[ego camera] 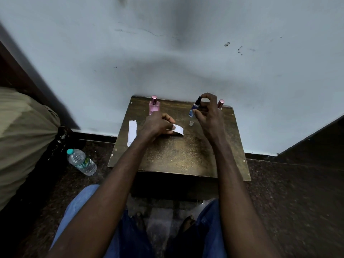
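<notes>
Plainly, the danger here lies in aim. The right hand (208,114) has its fingers (209,94) wrapped round a small blue spray bottle (193,108), which is held clear of the worktop (176,155) and tilted, with one fingertip arched over the dark nozzle. The left hand (158,125) pinches a white paper strip (177,130). The strip's free end pokes out past those fingertips toward the bottle but is not touching it.

If the nozzle points past the strip when pressed, the mist would likely land on the wood or on the left knuckles and the paper would stay dry. A hard press on a tilted bottle could also twist it in so light a hold, and it might slip.

A clear cap (191,123) stands just below the right fingertips, between the two hands. A careless lowering of the bottle could knock it rolling off the edge. Close behind the right fingers stands a second pink-capped bottle (221,104), and a backward sweep of the hand might tip it. Beyond the left fingers, a pink perfume bottle (154,106) looks safer. The spare strips (132,133) outside the left wrist could catch stray spray.
</notes>
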